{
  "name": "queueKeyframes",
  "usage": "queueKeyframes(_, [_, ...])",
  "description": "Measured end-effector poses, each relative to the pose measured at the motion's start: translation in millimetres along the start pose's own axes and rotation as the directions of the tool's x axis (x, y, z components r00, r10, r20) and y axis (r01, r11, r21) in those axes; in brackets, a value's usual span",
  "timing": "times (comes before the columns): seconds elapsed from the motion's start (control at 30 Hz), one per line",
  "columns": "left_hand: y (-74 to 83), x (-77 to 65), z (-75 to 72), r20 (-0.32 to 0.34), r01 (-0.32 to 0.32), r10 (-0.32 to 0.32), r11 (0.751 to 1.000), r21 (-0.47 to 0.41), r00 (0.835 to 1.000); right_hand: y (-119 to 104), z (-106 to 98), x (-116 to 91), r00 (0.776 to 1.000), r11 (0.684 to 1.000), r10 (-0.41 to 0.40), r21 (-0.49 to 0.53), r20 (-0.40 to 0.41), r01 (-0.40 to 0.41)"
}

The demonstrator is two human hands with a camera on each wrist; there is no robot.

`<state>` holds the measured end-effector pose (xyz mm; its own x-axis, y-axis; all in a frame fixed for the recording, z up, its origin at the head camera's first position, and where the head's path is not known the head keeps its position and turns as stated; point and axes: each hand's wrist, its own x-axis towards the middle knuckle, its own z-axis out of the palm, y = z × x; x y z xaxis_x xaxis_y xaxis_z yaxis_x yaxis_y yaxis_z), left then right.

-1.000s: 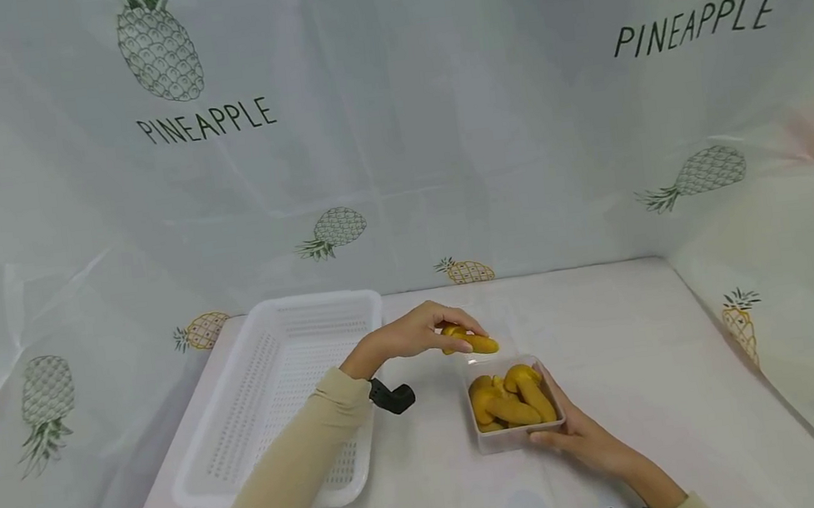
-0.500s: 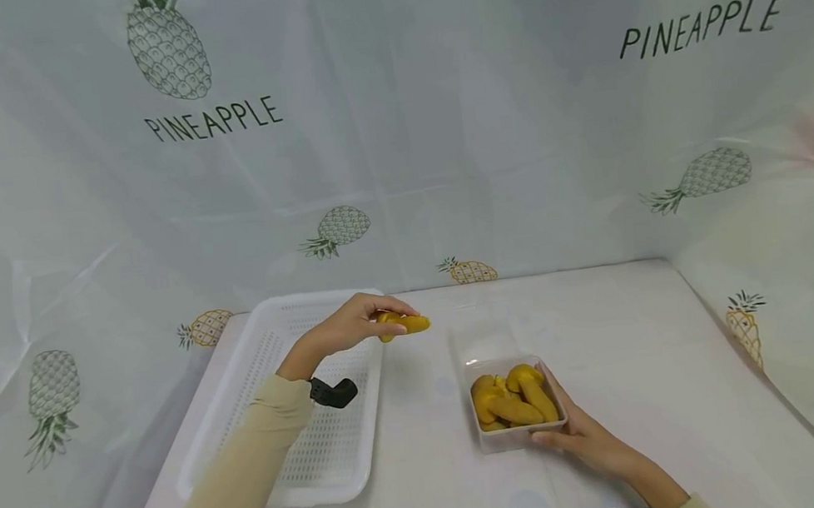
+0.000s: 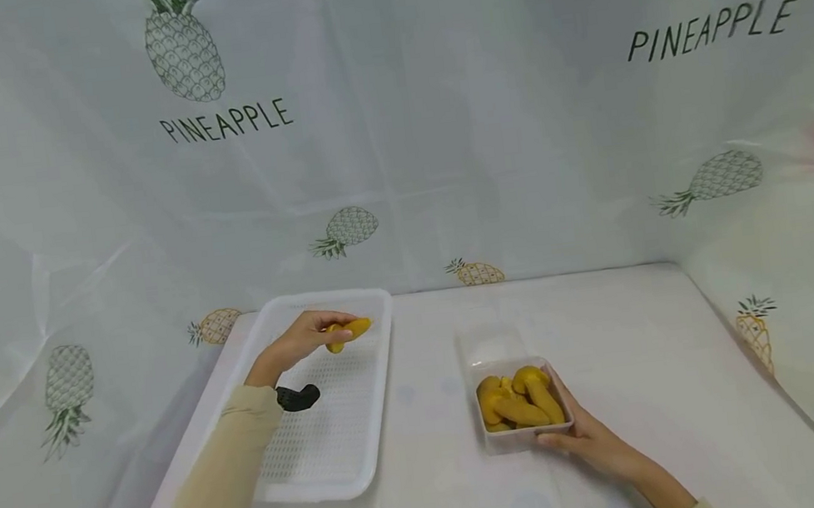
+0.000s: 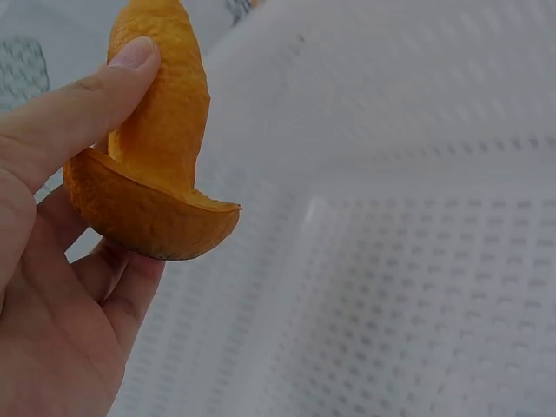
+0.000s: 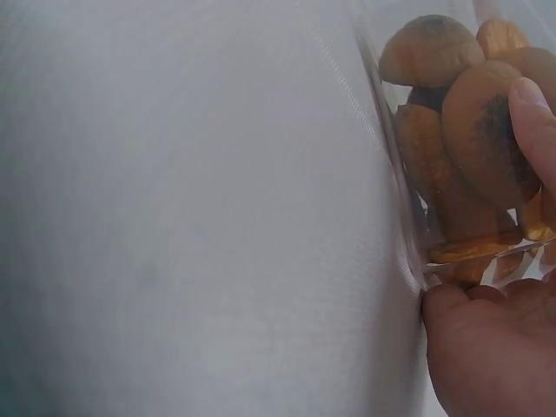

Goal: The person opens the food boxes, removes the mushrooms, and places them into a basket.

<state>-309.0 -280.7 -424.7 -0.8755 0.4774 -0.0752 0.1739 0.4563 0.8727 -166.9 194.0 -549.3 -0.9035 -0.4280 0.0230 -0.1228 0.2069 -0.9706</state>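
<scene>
In the head view my left hand [image 3: 297, 344] is over the far part of a white perforated plastic basket [image 3: 338, 413], pinching a yellow-orange mushroom [image 3: 358, 326]. The left wrist view shows the thumb on the stem of that mushroom [image 4: 161, 113], its domed cap pointing down and fingers behind it. A clear plastic box [image 3: 511, 443] stands right of the basket, holding several similar mushrooms [image 3: 519, 410]. My right hand [image 3: 596, 440] grips the box's right side. In the right wrist view thumb and fingers of the right hand [image 5: 495, 347] lie against the clear wall, mushrooms [image 5: 486, 130] showing through.
Behind the box its clear lid [image 3: 492, 341] appears to lie folded back. A white cloth [image 3: 636, 345] covers the table, and pineapple-printed sheeting [image 3: 516, 149] hangs behind and at both sides.
My left hand has carried the mushroom leftward from above the box to over the basket. My right hand stays on the box. The head view has shifted slightly.
</scene>
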Motion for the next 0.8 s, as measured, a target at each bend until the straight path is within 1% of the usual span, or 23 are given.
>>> queueKeyframes(0.07, [-9.6, -0.6, -0.9, -0.013, 0.026, -0.026, 1.0, -0.007, 1.0, 0.5, 0.0, 0.0, 1.0, 1.0, -0.001, -0.003, 0.002, 0.001])
queueKeyframes(0.13, [-17.0, -1.0, -1.2, -0.024, 0.035, -0.035, 0.999, -0.007, 0.999, 0.7, 0.1, -0.1, 1.0, 1.0, 0.007, 0.004, 0.007, -0.007])
queueKeyframes(0.27, [-28.5, -0.2, 0.3, -0.039, 0.049, -0.049, 0.999, -0.005, 0.998, 0.3, 0.0, -0.5, 1.0, 1.0, 0.029, 0.01, 0.003, -0.029])
queueKeyframes(0.33, [-34.3, 0.7, 1.6, -0.053, 0.072, -0.073, 0.997, -0.009, 0.996, 0.1, 0.1, -0.8, 0.999, 0.999, 0.034, 0.009, -0.001, -0.034])
queueKeyframes(0.5, [-49.0, 0.5, 4.1, -0.053, 0.087, -0.087, 0.996, -0.004, 0.995, 1.0, 0.2, -1.4, 0.999, 0.999, 0.039, 0.004, 0.003, -0.039])
queueKeyframes(0.57, [-53.7, -0.1, 5.1, -0.04, 0.074, -0.074, 0.997, 0.007, 0.996, 1.5, 0.0, -1.2, 0.999, 0.999, 0.038, -0.003, 0.003, -0.038])
queueKeyframes(0.63, [-57.8, -0.1, 6.7, -0.039, 0.08, -0.08, 0.997, 0.017, 0.996, 1.5, -0.3, -0.8, 0.999, 0.999, 0.038, -0.007, 0.003, -0.038])
queueKeyframes(0.8, [-66.0, 1.2, 10.5, -0.057, 0.121, -0.117, 0.99, 0.072, 0.992, -0.1, -1.6, -1.0, 0.999, 0.999, 0.044, 0.009, 0.008, -0.044])
